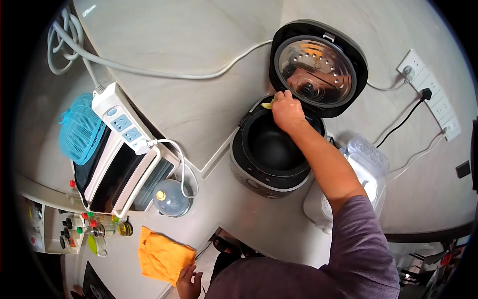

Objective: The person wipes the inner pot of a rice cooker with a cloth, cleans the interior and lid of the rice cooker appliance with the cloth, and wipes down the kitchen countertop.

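A black rice cooker (269,180) stands on the counter with its lid (318,70) raised, showing the shiny metal inner plate. Its dark inner pot (274,144) sits inside. At the back rim, near the hinge, my right hand (289,110) is closed around a small yellow piece that looks like a sponge or cloth; most of it is hidden by my fingers. Down by the counter's front edge, my left hand (189,281) has its fingers loosely apart beside the corner of a folded orange cloth (164,254). Whether the fingertips touch the cloth is unclear.
A white appliance (316,204) with a clear cover stands right of the cooker. Leftward are a water jug (172,198), a toaster oven (117,177), a power strip (122,119), a blue mesh basket (82,128) and several bottles (97,229). Wall sockets (430,94) hold cords.
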`<move>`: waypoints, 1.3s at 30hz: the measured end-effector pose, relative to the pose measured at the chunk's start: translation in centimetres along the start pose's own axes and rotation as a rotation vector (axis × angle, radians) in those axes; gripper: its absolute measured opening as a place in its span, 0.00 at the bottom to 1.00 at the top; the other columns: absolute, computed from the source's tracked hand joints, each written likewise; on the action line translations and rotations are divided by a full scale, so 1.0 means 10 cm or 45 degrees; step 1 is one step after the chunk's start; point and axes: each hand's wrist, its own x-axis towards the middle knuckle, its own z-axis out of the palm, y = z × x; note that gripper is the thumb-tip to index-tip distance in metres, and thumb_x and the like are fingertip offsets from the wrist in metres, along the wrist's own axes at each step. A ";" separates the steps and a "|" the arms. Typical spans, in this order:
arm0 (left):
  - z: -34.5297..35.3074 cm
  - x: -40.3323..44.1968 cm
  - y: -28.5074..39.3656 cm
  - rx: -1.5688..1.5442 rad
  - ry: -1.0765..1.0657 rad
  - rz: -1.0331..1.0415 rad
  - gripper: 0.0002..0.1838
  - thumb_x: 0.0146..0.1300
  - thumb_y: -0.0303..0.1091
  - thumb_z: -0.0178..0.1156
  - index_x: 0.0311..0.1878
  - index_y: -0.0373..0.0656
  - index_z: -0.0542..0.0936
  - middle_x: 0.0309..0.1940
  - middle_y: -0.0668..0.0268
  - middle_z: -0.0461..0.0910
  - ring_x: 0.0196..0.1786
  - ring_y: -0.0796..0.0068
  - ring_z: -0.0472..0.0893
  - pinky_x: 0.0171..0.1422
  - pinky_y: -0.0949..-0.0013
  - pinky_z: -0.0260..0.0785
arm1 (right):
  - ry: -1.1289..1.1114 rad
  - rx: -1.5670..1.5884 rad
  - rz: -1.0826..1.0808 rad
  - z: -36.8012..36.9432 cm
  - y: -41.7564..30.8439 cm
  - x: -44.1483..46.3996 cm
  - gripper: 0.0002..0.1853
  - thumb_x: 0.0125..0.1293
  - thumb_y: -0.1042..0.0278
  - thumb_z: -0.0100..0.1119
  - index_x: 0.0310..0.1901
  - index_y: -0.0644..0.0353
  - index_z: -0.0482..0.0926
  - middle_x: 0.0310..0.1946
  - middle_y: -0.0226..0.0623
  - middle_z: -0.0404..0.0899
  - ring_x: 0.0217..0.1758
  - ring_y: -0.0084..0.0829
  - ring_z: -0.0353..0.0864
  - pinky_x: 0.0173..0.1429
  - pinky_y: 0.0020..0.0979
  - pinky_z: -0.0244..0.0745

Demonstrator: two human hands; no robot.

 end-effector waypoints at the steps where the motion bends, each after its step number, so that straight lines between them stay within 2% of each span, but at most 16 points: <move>1: -0.01 0.00 0.00 0.008 0.000 -0.027 0.18 0.65 0.27 0.77 0.57 0.34 0.89 0.59 0.50 0.89 0.44 0.61 0.93 0.50 0.62 0.86 | 0.038 0.068 0.012 -0.01 -0.04 0.02 0.13 0.70 0.68 0.63 0.52 0.58 0.89 0.52 0.35 0.84 0.60 0.44 0.79 0.56 0.43 0.81; 4: -0.01 0.08 0.03 0.048 -0.031 0.018 0.19 0.64 0.27 0.77 0.58 0.34 0.89 0.59 0.50 0.89 0.43 0.61 0.93 0.51 0.62 0.85 | 0.384 0.346 -0.184 0.07 -0.15 0.08 0.12 0.69 0.70 0.63 0.52 0.57 0.88 0.51 0.35 0.83 0.61 0.44 0.79 0.59 0.45 0.80; 5: -0.03 0.11 0.05 0.044 -0.033 0.030 0.19 0.64 0.27 0.77 0.58 0.34 0.89 0.59 0.50 0.89 0.43 0.61 0.93 0.51 0.62 0.85 | 0.217 0.371 -0.338 0.10 -0.15 0.04 0.11 0.69 0.71 0.63 0.50 0.55 0.86 0.51 0.34 0.83 0.61 0.43 0.79 0.60 0.44 0.78; 7: -0.04 0.16 0.08 0.028 -0.033 0.056 0.19 0.65 0.27 0.77 0.58 0.34 0.89 0.59 0.49 0.89 0.42 0.61 0.93 0.51 0.62 0.85 | 0.188 0.314 -0.374 0.07 -0.16 -0.03 0.11 0.69 0.70 0.63 0.51 0.53 0.88 0.53 0.33 0.84 0.62 0.42 0.79 0.61 0.43 0.77; 10: -0.07 0.15 0.07 0.011 -0.001 0.018 0.18 0.65 0.27 0.77 0.57 0.34 0.89 0.59 0.49 0.89 0.42 0.60 0.93 0.51 0.61 0.85 | 0.143 0.135 -0.353 0.09 -0.02 -0.05 0.11 0.70 0.67 0.62 0.51 0.54 0.89 0.54 0.33 0.84 0.62 0.40 0.78 0.60 0.42 0.79; 13: -0.08 0.05 -0.05 0.064 -0.051 0.012 0.17 0.64 0.27 0.77 0.56 0.34 0.89 0.59 0.49 0.89 0.42 0.60 0.94 0.51 0.60 0.85 | -0.059 -0.063 -0.149 0.13 0.15 -0.08 0.12 0.71 0.64 0.62 0.49 0.57 0.90 0.53 0.33 0.85 0.62 0.39 0.79 0.57 0.41 0.81; 17: -0.07 -0.07 -0.06 0.078 -0.051 0.018 0.17 0.64 0.27 0.77 0.56 0.34 0.89 0.58 0.49 0.89 0.42 0.60 0.94 0.51 0.59 0.85 | 0.014 -0.180 -0.101 0.13 0.11 -0.15 0.12 0.71 0.63 0.61 0.48 0.59 0.88 0.48 0.33 0.84 0.60 0.39 0.80 0.53 0.39 0.83; 21: -0.02 0.01 -0.02 0.030 -0.051 0.046 0.19 0.63 0.25 0.77 0.57 0.35 0.89 0.57 0.50 0.89 0.42 0.59 0.93 0.52 0.60 0.84 | 0.363 0.086 -0.208 0.01 0.05 -0.01 0.09 0.71 0.64 0.61 0.50 0.52 0.83 0.50 0.31 0.83 0.60 0.38 0.79 0.58 0.41 0.79; 22: -0.04 0.08 0.05 0.034 -0.053 0.067 0.19 0.63 0.25 0.77 0.57 0.35 0.89 0.58 0.50 0.89 0.42 0.60 0.93 0.52 0.61 0.84 | 0.317 0.010 -0.254 0.15 0.08 0.02 0.10 0.71 0.63 0.61 0.50 0.49 0.85 0.53 0.30 0.82 0.60 0.39 0.78 0.60 0.41 0.77; 23: -0.06 0.15 0.11 0.039 -0.052 0.089 0.19 0.63 0.24 0.77 0.58 0.35 0.89 0.58 0.50 0.89 0.43 0.60 0.93 0.52 0.61 0.85 | 0.271 -0.055 -0.289 0.27 0.12 0.01 0.09 0.71 0.63 0.62 0.48 0.50 0.88 0.52 0.30 0.84 0.61 0.38 0.78 0.58 0.41 0.78; 26: -0.08 0.22 0.12 0.018 -0.009 0.070 0.20 0.63 0.23 0.77 0.59 0.34 0.89 0.58 0.50 0.89 0.44 0.60 0.93 0.53 0.62 0.85 | 0.093 -0.062 -0.161 0.22 0.16 -0.01 0.10 0.70 0.65 0.63 0.43 0.55 0.92 0.47 0.35 0.88 0.61 0.38 0.82 0.52 0.37 0.86; 29: -0.07 0.15 0.04 0.005 -0.012 0.040 0.20 0.63 0.23 0.77 0.58 0.34 0.89 0.58 0.50 0.89 0.44 0.60 0.93 0.52 0.62 0.85 | -0.128 -0.068 -0.149 0.09 0.37 -0.14 0.12 0.72 0.68 0.61 0.51 0.59 0.90 0.54 0.39 0.88 0.63 0.41 0.84 0.54 0.40 0.88; 30: -0.06 0.13 0.04 -0.008 -0.017 0.036 0.20 0.63 0.24 0.77 0.58 0.34 0.89 0.58 0.50 0.89 0.44 0.60 0.93 0.51 0.62 0.85 | -0.163 -0.091 -0.116 0.03 0.39 -0.19 0.13 0.71 0.66 0.64 0.49 0.59 0.94 0.53 0.41 0.90 0.63 0.44 0.86 0.55 0.42 0.89; 35: -0.03 0.05 0.06 0.001 -0.040 0.021 0.19 0.63 0.25 0.77 0.57 0.35 0.89 0.58 0.50 0.89 0.44 0.60 0.93 0.51 0.62 0.84 | -0.521 -0.176 0.115 -0.27 0.40 -0.31 0.15 0.72 0.63 0.65 0.52 0.59 0.95 0.59 0.46 0.90 0.64 0.46 0.87 0.60 0.45 0.89; 37: -0.02 0.05 0.04 -0.017 -0.028 0.007 0.19 0.63 0.25 0.77 0.57 0.34 0.89 0.58 0.50 0.89 0.44 0.60 0.93 0.51 0.62 0.84 | -0.396 -0.158 0.127 -0.28 0.34 -0.26 0.13 0.73 0.64 0.64 0.50 0.59 0.93 0.55 0.45 0.90 0.62 0.44 0.88 0.57 0.43 0.90; 39: -0.05 0.11 0.05 0.039 -0.047 0.069 0.18 0.63 0.25 0.77 0.57 0.33 0.89 0.58 0.49 0.89 0.46 0.60 0.93 0.52 0.61 0.85 | 0.070 -0.020 0.103 -0.17 0.17 -0.19 0.09 0.73 0.66 0.62 0.48 0.57 0.89 0.48 0.41 0.88 0.57 0.42 0.87 0.53 0.41 0.91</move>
